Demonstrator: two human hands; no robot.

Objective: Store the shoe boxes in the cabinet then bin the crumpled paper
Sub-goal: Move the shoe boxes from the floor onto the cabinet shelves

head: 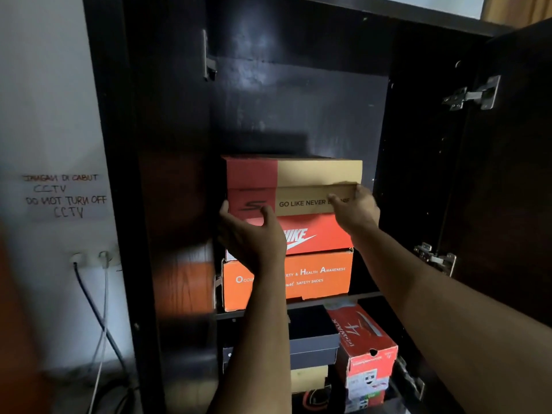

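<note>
A red-and-tan shoe box (298, 180) tops a stack inside the dark open cabinet (298, 94). Under it lie a red Nike box (322, 234) and an orange safety-shoes box (322, 276). My left hand (251, 234) grips the top box at its lower left corner, thumb on the front face. At the box's lower right corner my right hand (355, 210) holds it, thumb on the front and fingers round the side. No crumpled paper is in view.
On the shelf below stand a dark box (313, 342) and a tilted red box (364, 339) with other boxes under them. The right cabinet door (507, 174) stands open with hinges showing. Wall sockets (89, 258) with hanging cables are left of the cabinet.
</note>
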